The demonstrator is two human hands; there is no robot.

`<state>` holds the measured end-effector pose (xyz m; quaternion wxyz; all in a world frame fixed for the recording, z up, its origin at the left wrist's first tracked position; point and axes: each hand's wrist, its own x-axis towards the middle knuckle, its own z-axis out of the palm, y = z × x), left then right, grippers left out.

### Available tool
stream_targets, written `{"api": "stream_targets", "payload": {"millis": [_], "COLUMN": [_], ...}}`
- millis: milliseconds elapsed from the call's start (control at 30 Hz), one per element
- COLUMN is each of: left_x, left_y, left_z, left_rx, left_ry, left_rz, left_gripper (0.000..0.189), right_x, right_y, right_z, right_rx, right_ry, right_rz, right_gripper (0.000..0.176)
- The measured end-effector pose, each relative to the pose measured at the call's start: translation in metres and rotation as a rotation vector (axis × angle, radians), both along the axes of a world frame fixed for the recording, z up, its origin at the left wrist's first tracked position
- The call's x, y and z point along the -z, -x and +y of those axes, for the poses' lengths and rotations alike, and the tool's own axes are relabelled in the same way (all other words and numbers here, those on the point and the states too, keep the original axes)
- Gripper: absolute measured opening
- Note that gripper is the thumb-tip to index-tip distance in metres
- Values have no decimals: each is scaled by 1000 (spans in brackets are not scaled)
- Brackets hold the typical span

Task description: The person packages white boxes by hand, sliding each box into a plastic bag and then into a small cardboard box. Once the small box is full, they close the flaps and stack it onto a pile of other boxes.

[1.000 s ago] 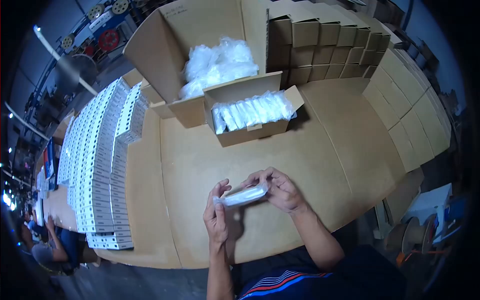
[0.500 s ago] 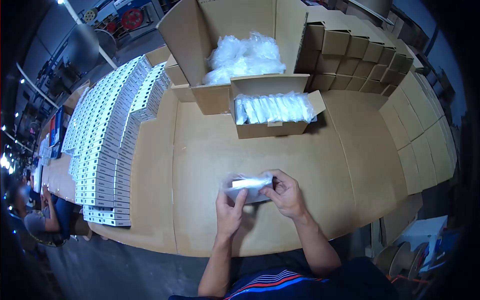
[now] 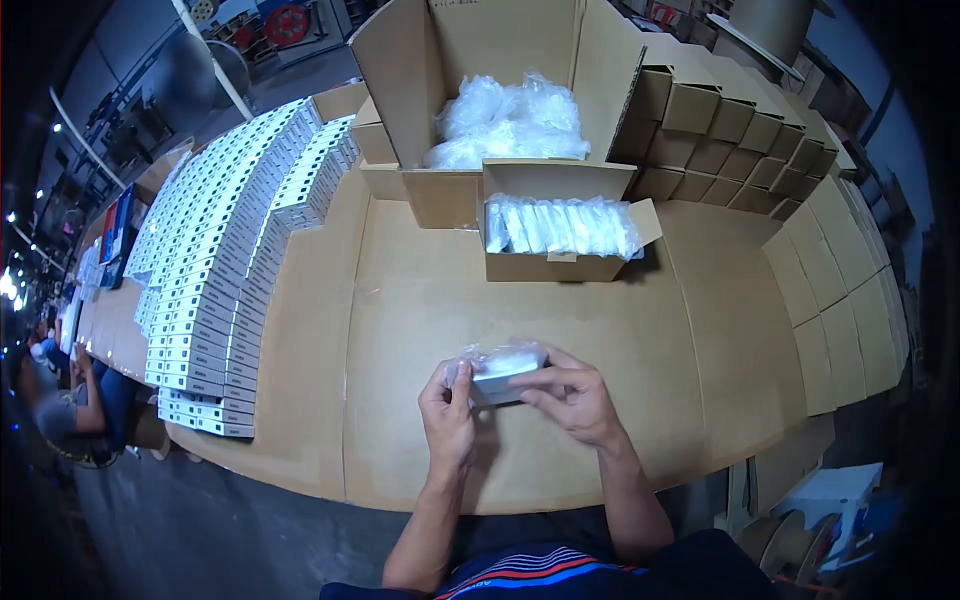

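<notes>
1. Head view: the left hand [image 3: 447,405] and the right hand [image 3: 575,400] both pinch a packet [image 3: 500,365], a white box inside a clear bag. It is held just above the table [image 3: 400,300], near the front edge.
2. The fingers press on the two ends of the packet.
3. My judgement: the smooth film may slide between the fingertips, so the box could drop on the table.
4. A carton [image 3: 555,267] of wrapped packets stands well apart, behind.
</notes>
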<state>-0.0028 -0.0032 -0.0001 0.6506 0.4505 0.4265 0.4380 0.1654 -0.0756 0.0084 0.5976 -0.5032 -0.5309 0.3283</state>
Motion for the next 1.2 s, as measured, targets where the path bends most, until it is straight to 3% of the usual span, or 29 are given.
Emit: {"api": "stream_targets", "payload": {"millis": [33, 167, 333, 433, 467, 600, 733, 867, 967, 1000, 1100, 1133, 1200], "left_x": [-2, 3, 21, -1, -11, -16, -24, -16, -18, -20, -31, -25, -1], "left_y": [0, 2, 7, 0, 7, 18, 19, 21, 19, 15, 1, -3, -14], "left_z": [0, -4, 4, 2, 5, 11, 9, 13, 25, 29, 41, 49, 76], "left_rx": [8, -6, 10, -18, 70, 352, 523, 576, 663, 684, 720, 702, 548], "left_ry": [4, 18, 26, 55, 60, -350, -238, -290, -398, -447, -297, -275, -366], "left_rz": [11, -76, -145, -233, -180, 101, 211, 260, 284, 282, 319, 192, 101], "left_gripper": [30, 27, 19, 20, 30, 52, 30, 24, 21, 21, 22, 28, 71], "right_x": [-2, -5, -2, 1, 1, -6, -8, -22, -35, -35, -54, -60, -77], "right_y": [-1, 0, -5, -9, -10, -15, -18, -26, -42, -44, -61, -67, -75], "right_z": [-2, 1, 3, 1, 0, -2, -6, -13, -21, -17, -7, 1, 16], "right_rx": [-64, 2, 53, 47, 41, 54, 81, 88, -124, -119, -185, -163, -8], "right_ry": [43, 154, 115, 157, 156, 88, 15, -36, 44, -61, 27, -84, -36], "right_rz": [-116, -131, -185, -168, -167, -288, -403, -569, -553, -550, -631, -654, -551], "right_gripper": [29, 36, 36, 35, 34, 33, 34, 34, 29, 23, 21, 21, 20]}}
